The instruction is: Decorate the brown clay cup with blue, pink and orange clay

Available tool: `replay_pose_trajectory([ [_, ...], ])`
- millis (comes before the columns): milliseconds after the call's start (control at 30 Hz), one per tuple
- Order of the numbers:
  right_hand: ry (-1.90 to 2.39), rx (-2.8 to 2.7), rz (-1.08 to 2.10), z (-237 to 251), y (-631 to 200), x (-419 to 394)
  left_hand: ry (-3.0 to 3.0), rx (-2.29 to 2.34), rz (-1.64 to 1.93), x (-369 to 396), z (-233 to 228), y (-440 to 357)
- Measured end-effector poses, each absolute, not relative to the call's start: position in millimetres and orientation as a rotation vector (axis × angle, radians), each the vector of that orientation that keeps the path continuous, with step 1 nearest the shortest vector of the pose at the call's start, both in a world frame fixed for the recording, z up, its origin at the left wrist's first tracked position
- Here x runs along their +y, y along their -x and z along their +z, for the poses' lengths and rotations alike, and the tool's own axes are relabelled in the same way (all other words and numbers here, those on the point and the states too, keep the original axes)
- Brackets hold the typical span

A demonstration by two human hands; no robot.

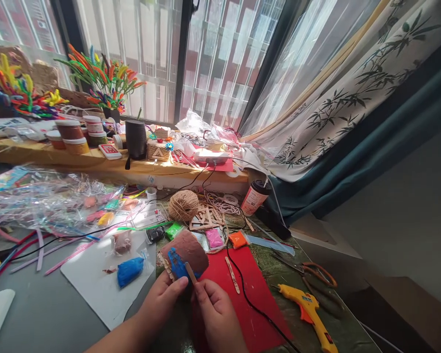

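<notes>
My left hand [168, 297] is closed around the lower side of a brown clay-covered cup-like piece [189, 248], tilted above the table. Blue clay [176, 263] is smeared over part of its side, and a pale rough edge shows at the left. In my right hand [217, 305] is a wooden craft stick [190, 272], pinched between thumb and fingers, its tip against the blue clay. A packet of blue clay [130, 271] lies to the left on a white sheet [91, 274], near a wrapped brown lump [121, 243]. The left fingers under the piece are hidden.
A yellow glue gun [308, 314] and orange-handled scissors [319, 273] lie at the right. Another stick [232, 275] and a black cable cross red paper [255, 294]. Behind are clay packets, a twine ball [183, 205] and a paper drink cup [256, 197].
</notes>
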State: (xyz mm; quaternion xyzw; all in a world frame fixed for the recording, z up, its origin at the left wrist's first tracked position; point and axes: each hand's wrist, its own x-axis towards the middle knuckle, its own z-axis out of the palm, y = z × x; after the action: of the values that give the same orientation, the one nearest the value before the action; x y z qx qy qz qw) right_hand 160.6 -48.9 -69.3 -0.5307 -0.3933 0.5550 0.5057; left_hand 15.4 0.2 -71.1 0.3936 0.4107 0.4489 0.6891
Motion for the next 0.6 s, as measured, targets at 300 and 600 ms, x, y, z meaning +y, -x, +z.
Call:
replay_pose_trajectory([
  [300,1.34,-1.05,1.291,-56,-168,-43,-0.939,0.975,1.039,0,-63,-14],
  [600,1.316,-0.864,1.11,-72,-171,-49,-0.93,0.941,1.09,6,-84,-12],
])
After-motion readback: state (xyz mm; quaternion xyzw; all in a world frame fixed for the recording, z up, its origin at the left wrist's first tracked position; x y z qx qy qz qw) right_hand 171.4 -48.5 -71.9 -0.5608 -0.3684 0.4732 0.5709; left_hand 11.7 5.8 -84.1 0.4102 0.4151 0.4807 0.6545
